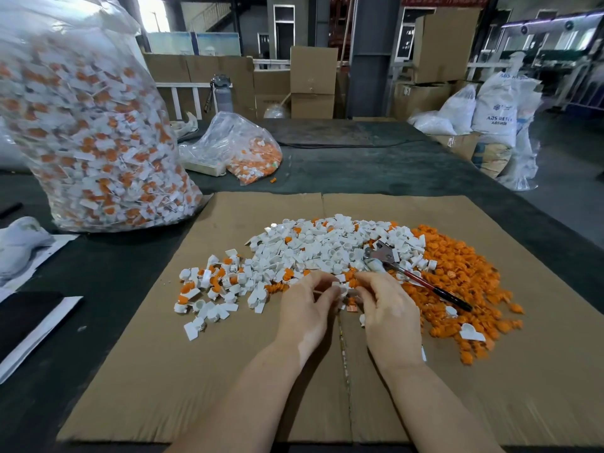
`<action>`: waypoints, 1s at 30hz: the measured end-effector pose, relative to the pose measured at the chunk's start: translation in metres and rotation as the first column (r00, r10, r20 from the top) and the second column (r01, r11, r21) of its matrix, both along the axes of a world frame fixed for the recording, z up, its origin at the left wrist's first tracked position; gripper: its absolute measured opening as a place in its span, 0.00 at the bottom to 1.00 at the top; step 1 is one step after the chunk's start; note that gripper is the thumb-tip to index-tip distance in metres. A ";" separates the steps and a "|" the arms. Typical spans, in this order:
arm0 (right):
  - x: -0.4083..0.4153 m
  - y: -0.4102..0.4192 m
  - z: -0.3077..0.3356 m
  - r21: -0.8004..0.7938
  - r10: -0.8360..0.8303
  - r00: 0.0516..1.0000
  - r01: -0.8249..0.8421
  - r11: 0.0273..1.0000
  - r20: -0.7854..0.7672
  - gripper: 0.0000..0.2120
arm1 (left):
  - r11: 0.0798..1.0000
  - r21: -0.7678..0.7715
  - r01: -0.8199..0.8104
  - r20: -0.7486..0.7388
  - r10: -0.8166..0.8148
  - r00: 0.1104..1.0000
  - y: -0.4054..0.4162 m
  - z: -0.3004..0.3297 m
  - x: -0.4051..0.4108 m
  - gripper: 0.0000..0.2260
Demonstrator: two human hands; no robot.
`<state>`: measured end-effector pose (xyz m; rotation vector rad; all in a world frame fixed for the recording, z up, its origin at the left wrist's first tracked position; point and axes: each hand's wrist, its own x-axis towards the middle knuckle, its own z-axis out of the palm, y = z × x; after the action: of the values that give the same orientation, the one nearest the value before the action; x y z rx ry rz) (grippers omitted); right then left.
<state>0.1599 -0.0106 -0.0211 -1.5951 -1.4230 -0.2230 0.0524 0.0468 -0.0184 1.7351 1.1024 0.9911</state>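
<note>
A flat cardboard sheet (228, 371) lies on the dark table. On it sits a heap of small white plastic parts (320, 246), with a heap of orange caps (464, 282) to its right. My left hand (305, 308) and my right hand (389, 308) meet at the near edge of the heaps. Their curled fingers pinch a small white part (341, 289) between them. How the fingers hold it is partly hidden. A tool with a red and black handle (425, 284) lies across the heaps just beyond my right hand.
A large clear bag (88, 132) full of white and orange parts stands at the left. A smaller bag (251, 152) lies further back beside a white box. Papers and a dark pad (29, 315) are at the left edge. Cardboard boxes and white sacks (493, 106) stand behind.
</note>
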 end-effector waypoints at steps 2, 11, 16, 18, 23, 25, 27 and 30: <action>0.000 -0.001 0.000 -0.033 -0.026 0.999 0.025 0.999 -0.032 0.07 | 0.999 -0.044 -0.001 0.049 0.003 0.999 0.001 -0.001 0.000 0.08; -0.001 0.000 0.000 -0.103 -0.080 0.991 0.091 0.991 0.106 0.08 | 0.996 -0.084 0.013 0.113 -0.003 0.994 -0.001 -0.001 -0.004 0.04; -0.001 0.001 -0.003 -0.108 -0.103 0.984 0.120 0.987 0.147 0.11 | 0.997 -0.077 0.012 0.100 -0.004 0.995 -0.004 0.000 -0.005 0.08; -0.002 0.000 -0.002 -0.106 -0.106 0.981 0.124 0.987 0.164 0.13 | 0.999 -0.035 0.012 0.051 -0.010 0.999 -0.004 0.000 -0.004 0.08; -0.002 0.001 -0.003 -0.095 -0.085 0.976 0.106 0.990 0.201 0.14 | 0.999 0.047 0.020 -0.025 -0.019 0.999 -0.005 0.000 -0.005 0.04; -0.001 0.001 -0.004 -0.101 -0.078 0.976 0.100 0.990 0.203 0.14 | 0.998 0.052 0.037 -0.056 -0.034 0.998 -0.005 0.000 -0.005 0.04; -0.001 0.001 -0.005 -0.110 -0.077 0.977 0.101 0.989 0.200 0.14 | 0.997 0.052 0.052 -0.087 -0.047 0.995 -0.005 -0.001 -0.005 0.03; 0.000 0.001 -0.006 -0.124 -0.066 0.982 0.089 0.988 0.176 0.13 | 0.998 0.034 0.052 -0.079 -0.049 0.996 -0.005 0.000 -0.005 0.03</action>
<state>0.1597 -0.0097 -0.0266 -1.7767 -1.5346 -0.3247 0.0469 0.0414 -0.0188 1.8351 1.0900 0.9240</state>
